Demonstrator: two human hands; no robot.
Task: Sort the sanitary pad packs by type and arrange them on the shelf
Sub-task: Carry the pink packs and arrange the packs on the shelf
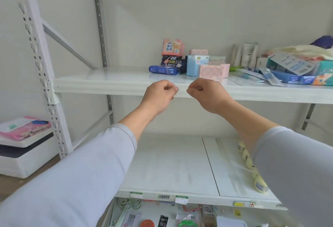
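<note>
Several sanitary pad packs stand grouped on the white shelf point(108, 80). A pink pack point(172, 47) sits on a dark blue pack point(173, 62), which lies on a flat blue pack point(164, 70). To their right are a light blue pack point(195, 65) and pink patterned packs point(210, 72). My left hand point(159, 94) and my right hand point(205, 94) hover side by side in front of the shelf edge. Both have curled fingers and hold nothing visible.
A jumble of other goods fills the shelf's right end: white tubes point(247, 54), toothbrush packs point(252, 74), a blue box point(292, 78), cloth point(310, 50). The lower shelf point(171, 163) carries a yellow strip of packets point(252, 169). A white box point(23, 147) with pink packs stands left.
</note>
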